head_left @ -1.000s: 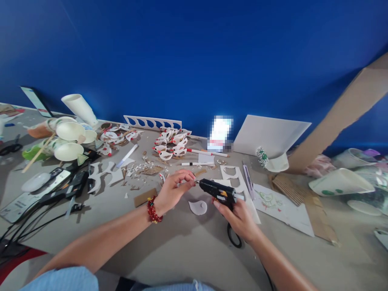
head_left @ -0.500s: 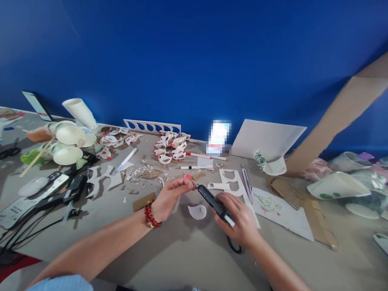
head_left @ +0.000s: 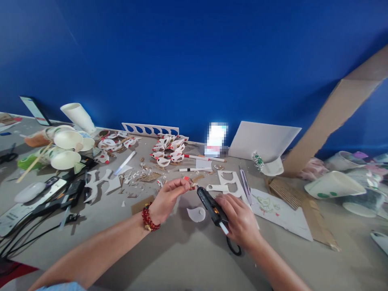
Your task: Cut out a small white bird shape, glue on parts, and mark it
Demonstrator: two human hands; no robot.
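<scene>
My left hand (head_left: 171,196), with a red bead bracelet (head_left: 149,217) at the wrist, pinches a tiny reddish-brown piece (head_left: 193,184) that the fingers mostly hide. In my right hand (head_left: 241,220) is a black hot glue gun (head_left: 209,202), a white glue stick (head_left: 224,228) poking from its rear. Its nozzle points up and left, very close to the pinched piece; whether they touch I cannot tell. On the table just below lies a white teardrop-shaped cutout (head_left: 196,214) with a small raised dot. Beyond, several white paper birds with red tips (head_left: 163,161) stand clustered.
Left are paper cups (head_left: 65,160), a power strip with black cables (head_left: 18,214) and scraps. Cut white sheets (head_left: 242,190), a purple craft knife (head_left: 246,186), a bird drawing (head_left: 266,204) and cardboard (head_left: 318,226) lie right. A pixelated bright screen (head_left: 216,139) leans on the blue wall.
The glue gun has tilted more steeply, and its nozzle sits slightly farther from the left fingertips. My left hand keeps its pinch. The whole view has shifted a little.
</scene>
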